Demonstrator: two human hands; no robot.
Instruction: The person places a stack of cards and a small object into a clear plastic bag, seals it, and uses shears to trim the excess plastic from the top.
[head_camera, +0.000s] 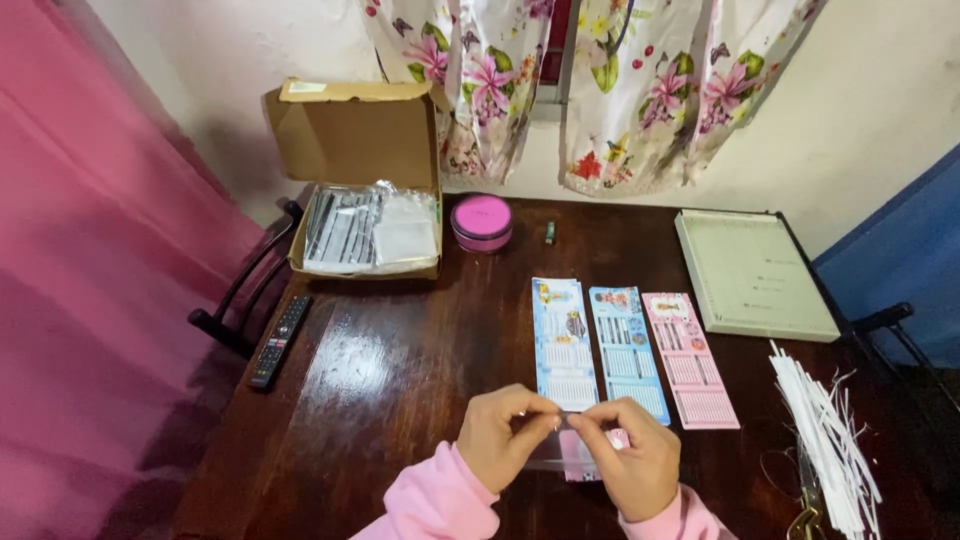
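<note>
A: What sits on your far left?

B: A black remote control (281, 340) lies at the edge of your dark, glossy wooden table (400, 380). Behind it, an open cardboard box (352, 140) has its flaps up; inside you see clear plastic packets (370, 228), some holding dark striped sheets, others crinkled and pale.

A: And beside the box?

B: A round pink tin (482, 222) with its lid on, then a small green object too tiny to identify.

A: Where are your hands?

B: Low in the middle. Your left hand (500, 435) and right hand (632, 462) meet fingertip to fingertip, both pinching a clear plastic sleeve (548, 450) just above the table; a pink card shows at its right end, under your right hand.

A: Past them?

B: Three long printed cards (630, 355) lie flat side by side, two blue and one pink. Further right rests a pale green paper trimmer (752, 272), flat and rectangular, then a loose heap of thin white paper strips (825, 430) with scissors (808, 500) at its lower end.
</note>
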